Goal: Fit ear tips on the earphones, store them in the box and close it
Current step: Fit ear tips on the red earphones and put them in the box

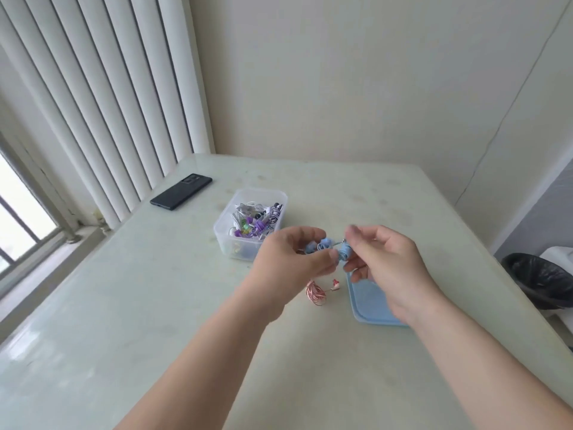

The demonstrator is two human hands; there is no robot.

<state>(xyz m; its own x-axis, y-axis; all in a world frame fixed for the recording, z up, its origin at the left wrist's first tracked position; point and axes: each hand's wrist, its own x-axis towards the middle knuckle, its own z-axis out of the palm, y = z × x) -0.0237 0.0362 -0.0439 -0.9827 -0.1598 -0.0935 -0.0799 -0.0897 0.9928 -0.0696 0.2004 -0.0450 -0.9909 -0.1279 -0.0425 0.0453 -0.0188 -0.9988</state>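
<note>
Plainly, both the left hand (pixel 293 259) and the right hand (pixel 387 263) pinch the blue earphones (pixel 342 254), and the open box (pixel 217 227) lies at ten o'clock, nearer the left.

A: Daylight comes through the barred window (pixel 18 231) on the left, with long white vertical blinds (pixel 108 103) hanging beside it.
B: Plain cream walls (pixel 341 72) meet behind the glossy pale-green table (pixel 139 305), and a black-lined round bin (pixel 539 280) sits to the right.

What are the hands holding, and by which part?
The blue earphones: the left hand pinches the coiled cable, the right hand pinches its other end.
</note>
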